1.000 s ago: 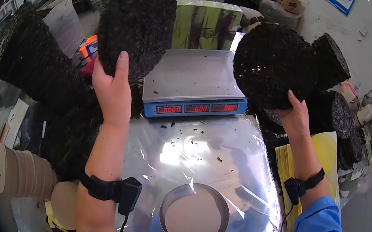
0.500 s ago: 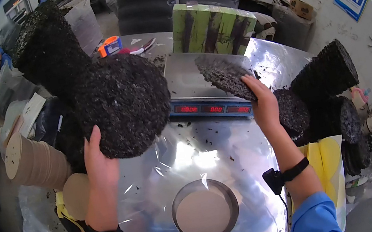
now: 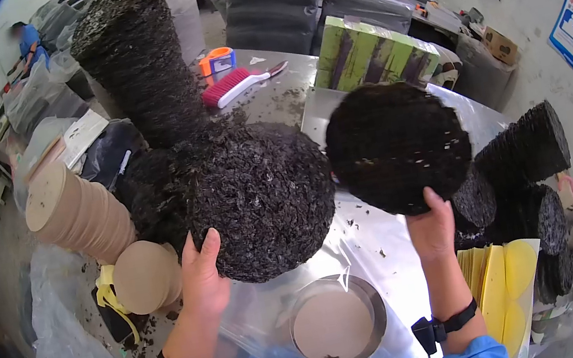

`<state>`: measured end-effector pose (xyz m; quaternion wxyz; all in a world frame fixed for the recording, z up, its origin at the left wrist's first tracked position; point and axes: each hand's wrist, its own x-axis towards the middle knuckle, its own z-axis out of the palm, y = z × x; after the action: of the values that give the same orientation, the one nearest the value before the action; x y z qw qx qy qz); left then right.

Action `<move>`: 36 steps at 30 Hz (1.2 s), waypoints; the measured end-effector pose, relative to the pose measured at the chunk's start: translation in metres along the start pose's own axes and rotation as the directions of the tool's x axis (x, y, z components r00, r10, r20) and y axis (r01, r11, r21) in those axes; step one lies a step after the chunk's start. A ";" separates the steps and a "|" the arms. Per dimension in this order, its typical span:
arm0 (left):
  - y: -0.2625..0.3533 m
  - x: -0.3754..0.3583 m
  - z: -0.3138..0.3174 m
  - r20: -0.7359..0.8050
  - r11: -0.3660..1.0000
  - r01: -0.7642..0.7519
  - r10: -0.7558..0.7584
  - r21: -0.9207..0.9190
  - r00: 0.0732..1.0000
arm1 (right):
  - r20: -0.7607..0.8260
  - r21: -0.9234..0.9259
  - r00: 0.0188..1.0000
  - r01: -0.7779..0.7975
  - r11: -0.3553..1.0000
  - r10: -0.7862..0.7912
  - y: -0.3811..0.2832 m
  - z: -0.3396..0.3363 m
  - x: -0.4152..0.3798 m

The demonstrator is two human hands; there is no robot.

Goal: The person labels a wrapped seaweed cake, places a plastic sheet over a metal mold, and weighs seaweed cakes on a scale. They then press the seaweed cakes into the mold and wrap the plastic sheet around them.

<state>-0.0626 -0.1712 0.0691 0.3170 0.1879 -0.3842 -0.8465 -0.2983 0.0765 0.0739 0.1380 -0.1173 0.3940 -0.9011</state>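
My left hand (image 3: 204,276) grips the lower left edge of a thick, dark, flaky round cake (image 3: 264,202) that looks like dried seaweed; the fingers behind it are hidden. My right hand (image 3: 433,229) pinches the bottom edge of a thinner dark seaweed disc (image 3: 399,149), its flat face turned towards me. That disc covers most of the scale (image 3: 311,110) behind it. On the table below both hands sits a round metal ring (image 3: 379,307) with a brown cardboard disc (image 3: 333,323) inside.
A tall seaweed stack (image 3: 134,60) leans at back left. Cardboard discs (image 3: 81,221) stand left. Behind are a red brush (image 3: 230,88), a tape dispenser (image 3: 217,60) and green boxes (image 3: 371,51). More seaweed stacks (image 3: 524,147) and yellow sheets (image 3: 498,288) lie right. Two people (image 3: 30,43) are far left.
The right-hand disc has turned from nearly edge-on over the scale to face me, hiding the scale's display. The left-hand cake sits further right and lower in view. The camera view has shifted.
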 end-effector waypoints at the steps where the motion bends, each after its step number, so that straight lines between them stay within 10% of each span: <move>1: 0.003 -0.001 -0.002 0.004 0.998 -0.046 0.046 0.050 0.999 | 0.055 0.028 0.998 0.008 1.000 -0.009 -0.007 -0.006 0.004; 4: 0.011 -0.003 -0.013 0.067 0.985 -0.102 0.094 0.141 0.993 | 0.092 0.367 0.973 -0.230 0.902 0.210 -0.029 -0.014 0.005; 8: -0.002 -0.011 -0.003 0.171 0.964 -0.060 0.015 0.260 0.985 | 0.072 -0.247 0.934 -0.324 0.913 0.351 -0.008 0.013 -0.025; 16: -0.026 -0.005 0.017 0.059 0.985 0.149 -0.154 0.084 0.986 | 0.104 -0.323 0.880 -0.410 0.853 0.463 -0.005 0.012 -0.046; 18: -0.025 -0.002 0.023 0.055 0.973 0.223 -0.226 0.059 0.973 | 0.080 -0.403 0.890 -0.382 0.831 0.448 -0.008 0.004 -0.043; 20: -0.021 0.010 0.027 0.052 0.955 0.296 -0.297 0.034 0.953 | 0.074 -0.210 0.993 -0.070 0.975 0.088 -0.027 -0.021 -0.026; 24: -0.013 0.067 0.053 0.186 0.920 -0.205 0.148 0.334 0.971 | -0.195 0.217 0.981 0.045 0.975 -0.002 -0.091 -0.072 -0.003; 26: -0.024 0.099 0.084 0.370 0.554 -0.461 0.275 0.693 0.887 | -0.060 0.233 0.998 0.050 0.971 -0.037 -0.111 -0.090 -0.005; 28: -0.047 0.135 0.117 0.820 -0.015 -0.868 0.337 0.497 0.463 | -0.035 0.217 0.994 0.106 0.971 -0.100 -0.125 -0.093 -0.009; 30: -0.085 0.156 0.140 0.902 -0.167 -0.887 0.126 0.430 0.413 | -0.060 0.202 0.990 0.134 0.970 -0.124 -0.132 -0.086 -0.014; 31: -0.107 0.166 0.139 0.875 -0.124 -0.874 -0.067 0.470 0.479 | -0.045 0.186 0.989 0.148 0.971 -0.142 -0.136 -0.085 -0.017; 34: -0.118 0.154 0.141 0.871 -0.184 -0.860 -0.034 0.477 0.490 | -0.028 0.130 0.987 0.162 0.978 -0.160 -0.148 -0.085 -0.023; 35: -0.111 0.146 0.141 0.780 0.240 -0.753 -0.026 0.612 0.625 | -0.033 0.100 0.988 0.153 0.983 -0.150 -0.146 -0.086 -0.028; 36: -0.104 0.133 0.136 0.779 0.238 -0.752 -0.034 0.615 0.626 | -0.039 0.104 0.988 0.151 0.983 -0.148 -0.139 -0.088 -0.035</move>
<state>-0.2771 -0.1371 0.0654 0.1994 -0.0830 -0.9053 -0.3657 -0.3159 0.2382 0.1155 0.0698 -0.1248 0.3374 -0.9304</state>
